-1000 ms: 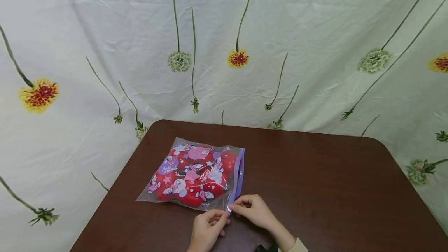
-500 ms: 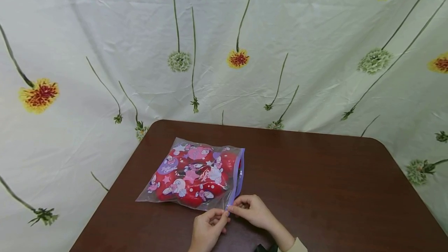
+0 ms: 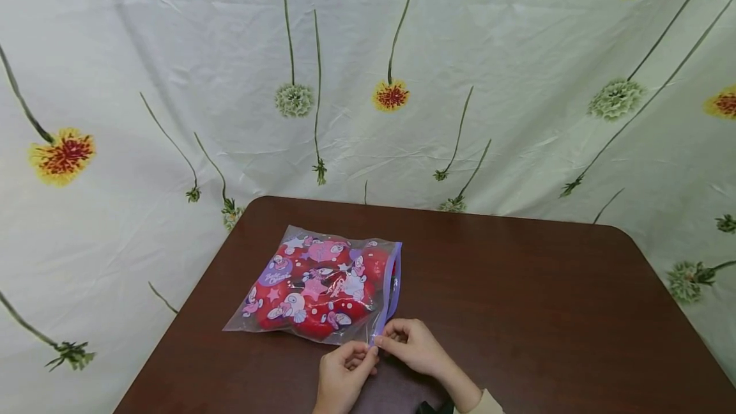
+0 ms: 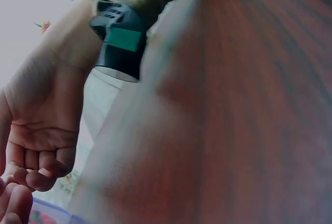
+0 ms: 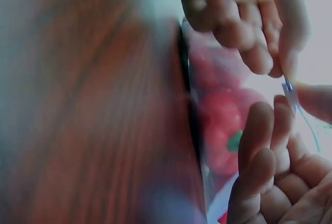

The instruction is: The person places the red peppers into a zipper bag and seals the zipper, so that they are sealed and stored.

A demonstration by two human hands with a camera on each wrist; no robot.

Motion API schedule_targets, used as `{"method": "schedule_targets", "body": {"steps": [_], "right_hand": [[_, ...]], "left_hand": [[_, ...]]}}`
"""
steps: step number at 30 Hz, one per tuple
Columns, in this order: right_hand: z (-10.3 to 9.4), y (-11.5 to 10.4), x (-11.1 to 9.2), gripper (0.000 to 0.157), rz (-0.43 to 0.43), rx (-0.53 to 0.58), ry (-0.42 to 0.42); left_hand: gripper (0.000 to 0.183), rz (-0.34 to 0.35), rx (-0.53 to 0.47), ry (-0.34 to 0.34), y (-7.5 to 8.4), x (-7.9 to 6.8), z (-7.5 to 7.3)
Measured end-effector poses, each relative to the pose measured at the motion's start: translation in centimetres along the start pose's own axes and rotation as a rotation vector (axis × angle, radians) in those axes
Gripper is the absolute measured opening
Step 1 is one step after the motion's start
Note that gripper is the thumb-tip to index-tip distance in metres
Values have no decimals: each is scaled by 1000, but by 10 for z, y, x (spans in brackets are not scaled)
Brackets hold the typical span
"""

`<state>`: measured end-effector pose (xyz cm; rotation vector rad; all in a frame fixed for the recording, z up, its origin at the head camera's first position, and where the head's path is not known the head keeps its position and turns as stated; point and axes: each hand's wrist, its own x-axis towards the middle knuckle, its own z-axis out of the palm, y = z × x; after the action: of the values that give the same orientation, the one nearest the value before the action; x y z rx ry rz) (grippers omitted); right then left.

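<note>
A clear zip bag (image 3: 313, 289), printed with pink and white cartoon figures, lies flat on the dark table. Its purple zip edge (image 3: 392, 289) faces right, the two lips parted along the far part. Rounded red things (image 5: 218, 115), one with a green spot, fill it; their kind is unclear. My left hand (image 3: 342, 375) pinches the near corner of the zip edge between thumb and index finger. Right beside it, my right hand (image 3: 416, 347) pinches the same edge slightly farther along. In the right wrist view both sets of fingertips meet at the strip.
The brown table (image 3: 517, 299) has rounded far corners. Behind it hangs a pale curtain (image 3: 356, 50) with printed flowers. A black camera mount (image 4: 122, 42) sits at the wrist by the sleeve cuff.
The bag lies in the same place. Both hands keep their hold at the near corner of the zip edge, with only very slight finger shifts.
</note>
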<state>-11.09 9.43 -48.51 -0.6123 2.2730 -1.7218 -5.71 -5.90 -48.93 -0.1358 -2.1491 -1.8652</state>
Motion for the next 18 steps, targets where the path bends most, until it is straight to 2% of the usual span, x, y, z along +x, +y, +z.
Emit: {"method": "schedule_targets", "body": {"steps": [3,5,9,12,15,18], "right_hand": [[2,-15,-3,18,10,18,-6],[2,-25,-4,18,19,20,-11],[3,-27,-2,18,32,19,-3],[3,-23,1,18,35,17,15],[4,-9,6,19,38,21,23],[2,6,11,19,49,-10,60]], "left_hand": [[13,24,-14,13,-1,0,0],[14,10,-20,23,1,1,0],[12,-17,-19,39,1,1,1],[13,-26,-16,43,-12,1,2],[15,-55,-22,41,-25,0,2],[15,-74,-39,35,-29,-2,2]]}}
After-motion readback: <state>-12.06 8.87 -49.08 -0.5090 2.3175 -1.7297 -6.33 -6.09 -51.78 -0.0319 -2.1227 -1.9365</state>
